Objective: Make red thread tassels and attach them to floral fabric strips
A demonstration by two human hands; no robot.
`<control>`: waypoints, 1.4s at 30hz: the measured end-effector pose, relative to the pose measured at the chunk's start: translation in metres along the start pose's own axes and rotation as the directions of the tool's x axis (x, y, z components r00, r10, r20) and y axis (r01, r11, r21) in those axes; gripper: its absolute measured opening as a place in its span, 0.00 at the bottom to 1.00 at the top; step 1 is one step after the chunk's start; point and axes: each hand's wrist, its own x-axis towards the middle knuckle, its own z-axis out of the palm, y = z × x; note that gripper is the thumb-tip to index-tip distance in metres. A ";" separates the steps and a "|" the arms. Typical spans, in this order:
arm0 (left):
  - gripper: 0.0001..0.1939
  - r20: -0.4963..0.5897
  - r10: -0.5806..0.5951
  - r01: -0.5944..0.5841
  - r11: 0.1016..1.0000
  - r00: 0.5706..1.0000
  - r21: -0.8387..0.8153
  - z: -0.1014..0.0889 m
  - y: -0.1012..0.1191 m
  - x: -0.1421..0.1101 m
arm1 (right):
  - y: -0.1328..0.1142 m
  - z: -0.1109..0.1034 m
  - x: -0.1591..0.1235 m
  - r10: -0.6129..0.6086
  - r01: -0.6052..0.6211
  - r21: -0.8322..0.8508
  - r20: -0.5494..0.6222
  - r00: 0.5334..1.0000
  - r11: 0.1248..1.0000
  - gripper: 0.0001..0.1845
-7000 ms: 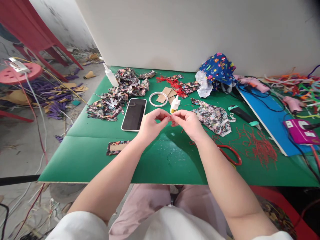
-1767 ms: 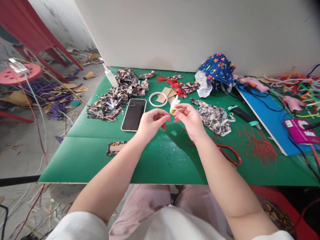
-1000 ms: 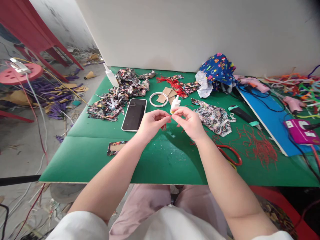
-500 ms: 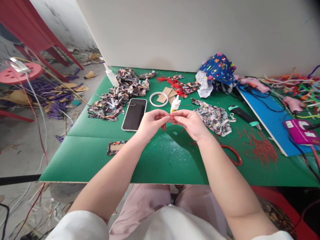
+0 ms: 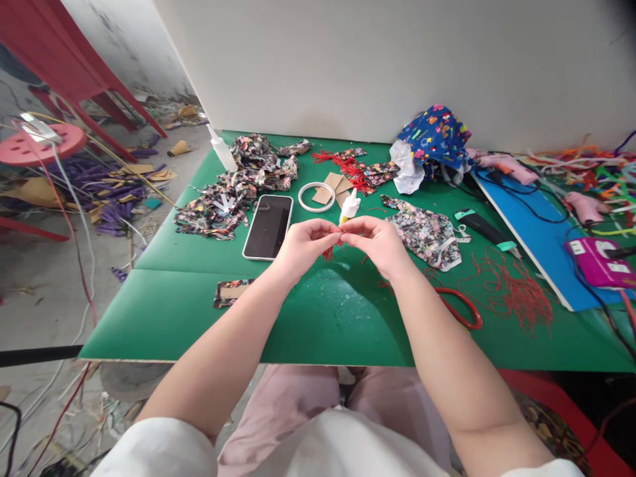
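Observation:
Above the middle of the green table, my left hand [image 5: 307,246] and my right hand [image 5: 376,244] meet fingertip to fingertip. Both are closed in a pinch on a small red tassel [image 5: 328,254], whose strands hang below the left fingers. Its upper part is mostly hidden by the fingertips. Just behind the hands stands a small white glue bottle [image 5: 350,205]. A phone [image 5: 268,227] lies left of my left hand. To the right of my right hand are a flower-print fabric piece [image 5: 428,232] and a red scissors handle [image 5: 462,308].
On the green table [image 5: 163,318] are printed fabric strips [image 5: 258,172], a white ring [image 5: 317,197], brown card pieces [image 5: 332,189] and red tassels [image 5: 350,169]. Rightward lie a black-and-green cutter [image 5: 484,229], loose red thread [image 5: 521,291], a blue board [image 5: 527,232] and pink glue guns [image 5: 511,167]. A white wall [image 5: 338,66] rises behind.
Both hands stay pinched together in nearly the same place, with only slight finger movement. The tassel strands still hang below them. Nothing on the table has visibly moved.

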 end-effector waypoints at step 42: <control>0.12 -0.016 0.037 -0.036 0.999 0.999 0.022 -0.001 -0.003 0.002 | -0.009 0.002 -0.007 -0.261 0.249 -0.308 0.003 0.965 0.918 0.07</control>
